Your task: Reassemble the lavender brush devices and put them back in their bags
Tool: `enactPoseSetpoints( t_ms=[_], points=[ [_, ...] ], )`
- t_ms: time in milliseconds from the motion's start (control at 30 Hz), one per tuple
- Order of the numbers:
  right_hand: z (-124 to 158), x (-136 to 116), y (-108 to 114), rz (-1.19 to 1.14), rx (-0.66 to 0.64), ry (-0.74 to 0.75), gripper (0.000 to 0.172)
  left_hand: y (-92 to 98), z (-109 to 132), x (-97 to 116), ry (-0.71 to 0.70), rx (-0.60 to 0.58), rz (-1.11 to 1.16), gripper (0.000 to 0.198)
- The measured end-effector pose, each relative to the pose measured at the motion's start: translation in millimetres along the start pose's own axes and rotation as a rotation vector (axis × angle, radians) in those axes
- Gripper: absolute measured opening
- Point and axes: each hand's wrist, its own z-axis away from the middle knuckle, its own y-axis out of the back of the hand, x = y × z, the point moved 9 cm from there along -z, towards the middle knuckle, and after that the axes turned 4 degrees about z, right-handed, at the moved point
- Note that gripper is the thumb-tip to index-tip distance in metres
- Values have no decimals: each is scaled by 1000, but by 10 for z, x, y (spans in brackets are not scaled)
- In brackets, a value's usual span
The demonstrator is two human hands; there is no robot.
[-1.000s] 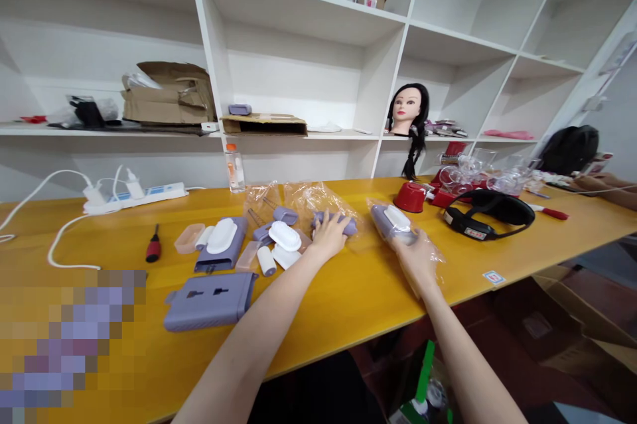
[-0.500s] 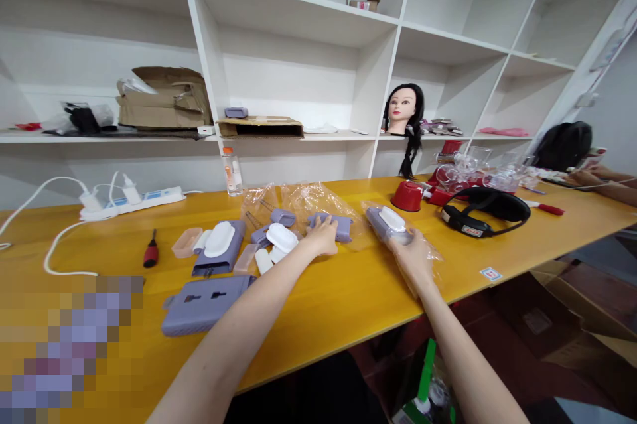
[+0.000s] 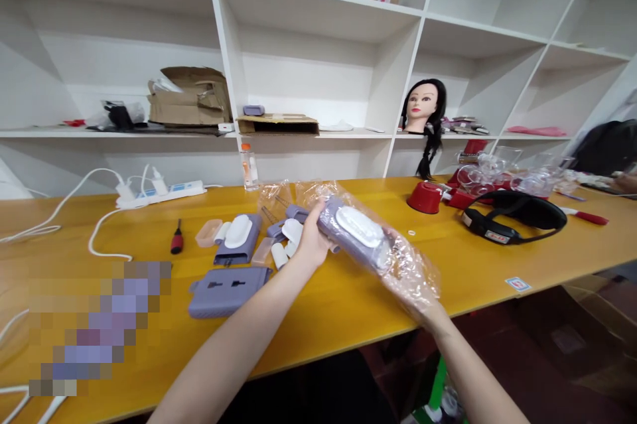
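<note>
Both my hands hold a purple device with a white oval pad (image 3: 355, 233), wrapped in a clear plastic bag (image 3: 413, 271), lifted above the yellow table (image 3: 348, 304). My left hand (image 3: 311, 241) grips its near-left end. My right hand (image 3: 415, 291) is under the bag's right end, mostly hidden by the plastic. To the left lie loose parts: a purple device with a white pad (image 3: 239, 238), a flat purple case (image 3: 226, 290), small white cylinders (image 3: 279, 255) and more bagged purple pieces (image 3: 293, 208).
A red-handled screwdriver (image 3: 176, 238) and a white power strip (image 3: 162, 193) with cables lie at left. A red cup (image 3: 424, 197), black headset (image 3: 512, 215) and clear glassware (image 3: 497, 172) sit at right. White shelves behind hold cardboard boxes (image 3: 192, 95) and a mannequin head (image 3: 423, 105).
My right hand lifted the bagged purple device off the table and brought it leftward. My left hand left the other bagged purple piece and took hold of the device's end.
</note>
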Motion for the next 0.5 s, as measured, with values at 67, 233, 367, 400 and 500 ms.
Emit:
enactPoseSetpoints(
  t_ms=[67, 233, 367, 400, 500],
  points=[
    [-16, -124, -181, 85, -75, 49, 74, 91, 45, 24, -8, 146, 314, 24],
    [-32, -171, -302, 281, -26, 81, 85, 165, -40, 98, -56, 249, 423, 14],
    [126, -121, -91, 340, 7, 142, 74, 358, -288, 389, -97, 287, 395, 15],
    [172, -53, -1, 338, 1, 107, 73, 434, -361, 482, -117, 312, 385, 17],
    [297, 165, 444, 375, 135, -11, 70, 604, -581, 689, -183, 370, 346, 21]
  ],
)
